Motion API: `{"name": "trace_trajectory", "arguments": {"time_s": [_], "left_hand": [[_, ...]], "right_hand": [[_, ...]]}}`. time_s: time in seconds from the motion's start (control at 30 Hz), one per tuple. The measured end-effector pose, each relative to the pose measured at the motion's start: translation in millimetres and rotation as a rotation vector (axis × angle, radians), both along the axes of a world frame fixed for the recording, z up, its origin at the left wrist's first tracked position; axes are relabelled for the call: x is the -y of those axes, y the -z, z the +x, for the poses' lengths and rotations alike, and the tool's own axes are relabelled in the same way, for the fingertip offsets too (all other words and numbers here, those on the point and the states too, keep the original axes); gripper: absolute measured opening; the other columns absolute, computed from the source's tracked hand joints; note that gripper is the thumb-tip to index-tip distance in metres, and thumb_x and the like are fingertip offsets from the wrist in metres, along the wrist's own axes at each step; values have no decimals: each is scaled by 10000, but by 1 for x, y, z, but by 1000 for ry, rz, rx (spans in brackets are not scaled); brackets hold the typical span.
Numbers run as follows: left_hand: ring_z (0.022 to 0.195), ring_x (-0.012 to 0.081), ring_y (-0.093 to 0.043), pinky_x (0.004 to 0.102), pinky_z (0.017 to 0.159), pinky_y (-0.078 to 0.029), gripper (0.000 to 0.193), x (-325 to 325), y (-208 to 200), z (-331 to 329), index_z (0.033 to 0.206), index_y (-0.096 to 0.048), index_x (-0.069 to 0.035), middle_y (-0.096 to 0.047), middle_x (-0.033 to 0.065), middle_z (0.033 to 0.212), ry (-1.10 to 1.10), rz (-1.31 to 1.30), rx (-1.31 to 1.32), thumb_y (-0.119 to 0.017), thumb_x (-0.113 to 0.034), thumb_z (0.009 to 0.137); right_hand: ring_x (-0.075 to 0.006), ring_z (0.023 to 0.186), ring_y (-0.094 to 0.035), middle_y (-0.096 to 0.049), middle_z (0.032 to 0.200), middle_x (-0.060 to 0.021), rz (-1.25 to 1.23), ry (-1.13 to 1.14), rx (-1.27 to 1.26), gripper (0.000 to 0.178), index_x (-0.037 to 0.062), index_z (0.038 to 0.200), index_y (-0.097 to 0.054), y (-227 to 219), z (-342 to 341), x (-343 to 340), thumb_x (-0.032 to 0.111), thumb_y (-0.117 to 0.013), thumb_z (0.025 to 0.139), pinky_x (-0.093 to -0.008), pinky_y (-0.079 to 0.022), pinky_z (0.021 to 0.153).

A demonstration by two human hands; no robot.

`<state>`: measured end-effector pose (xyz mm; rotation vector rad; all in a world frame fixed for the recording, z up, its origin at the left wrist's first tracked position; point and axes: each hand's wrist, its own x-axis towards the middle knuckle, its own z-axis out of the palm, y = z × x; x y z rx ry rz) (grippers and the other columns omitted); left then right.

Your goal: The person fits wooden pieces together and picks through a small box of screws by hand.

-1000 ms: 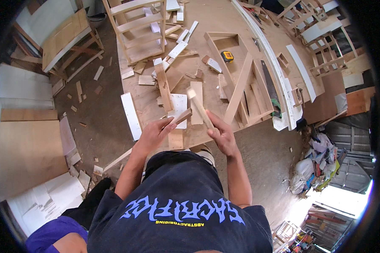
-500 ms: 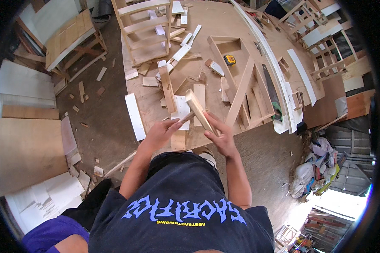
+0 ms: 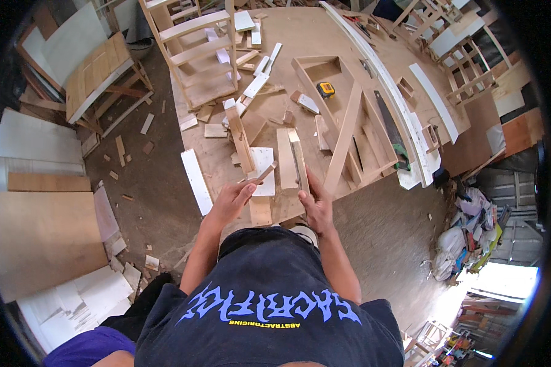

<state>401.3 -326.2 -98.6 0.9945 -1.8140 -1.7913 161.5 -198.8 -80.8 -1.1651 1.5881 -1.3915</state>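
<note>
In my left hand a short, thin strip of wood is pinched between thumb and fingers, its free end tilted up to the right. My right hand grips a longer, thicker wooden bar that points away from me. A gap separates the two pieces. Beneath them, at the near edge of the workbench, lie a white board, a pale plank and a longer notched piece of wood.
Right of my hands lies a wooden frame with a yellow tape measure on it. A handsaw lies beyond. A ladder-like wooden frame stands at the far left of the bench, among scattered offcuts. A person in purple is at lower left.
The strip and the bar, close or crossing before, are now apart. The bar has swung from leaning left to nearly straight ahead. The view has shifted slightly.
</note>
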Motion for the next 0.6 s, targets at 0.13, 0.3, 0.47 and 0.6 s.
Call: {"name": "trace_trajectory", "arguments": {"time_s": [0.13, 0.3, 0.47, 0.6], "left_hand": [[639, 66, -402, 264, 591, -344, 494, -2, 2, -8, 1350, -685, 28, -444, -75, 724, 13, -63, 31, -552, -386, 1117], [652, 84, -450, 271, 597, -388, 571, -1, -21, -9, 1368, -675, -2, -500, -38, 742, 32, 77, -220, -508, -484, 1113], [623, 97, -505, 264, 582, -430, 661, 16, -35, -7, 1376, -661, -4, -553, -4, 744, -23, 243, -222, -459, -572, 1104], [626, 135, -599, 280, 580, -482, 722, 14, -12, 1, 1366, -648, 26, -655, 69, 795, -30, 349, -305, -449, -612, 1091]], "right_hand": [[-360, 1415, -526, -516, 1550, -234, 8, -121, -236, 696, 71, 1557, -509, -41, 5, 3, 368, -736, 970, -434, -426, 1165], [-341, 1302, -632, -668, 1374, -227, 417, -248, -398, 645, 54, 1507, -565, 51, -17, 10, 405, -696, 982, -431, -478, 1102], [-342, 1262, -643, -671, 1346, -235, 365, 2, -138, 604, 90, 1529, -551, 61, 6, -7, 356, -698, 1007, -418, -477, 1085], [-392, 1392, -506, -452, 1567, -261, 10, 99, -265, 646, 165, 1534, -571, 32, -6, 4, 264, -789, 934, -457, -443, 1110]]}}
